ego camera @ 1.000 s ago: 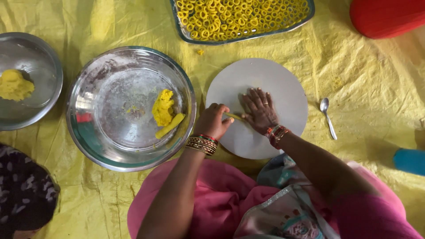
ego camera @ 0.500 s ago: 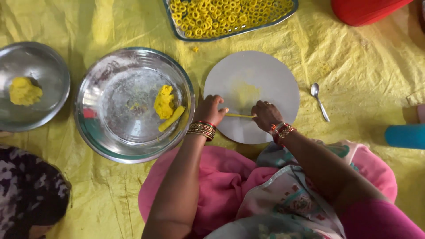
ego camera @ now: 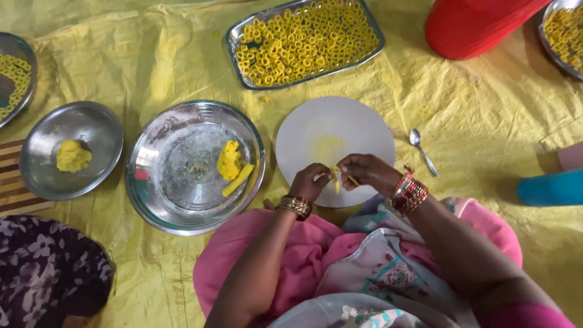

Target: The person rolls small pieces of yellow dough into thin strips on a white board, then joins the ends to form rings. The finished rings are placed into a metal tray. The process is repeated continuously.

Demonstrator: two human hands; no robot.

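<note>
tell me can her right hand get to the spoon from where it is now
Probably yes: the right hand is busy with a dough strip, but the spoon lies nearby on the yellow sheet, nothing between.

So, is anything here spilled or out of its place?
Only small things. One ring lies loose on the yellow sheet, just below the tray of rings. The sheet is wrinkled. Yellow smears mark the round board. A spoon lies beside the board. Both hands hold a dough strip.

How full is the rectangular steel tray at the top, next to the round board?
Nearly full: the rectangular steel tray is covered almost edge to edge with small yellow dough rings, mostly one layer deep.
</note>
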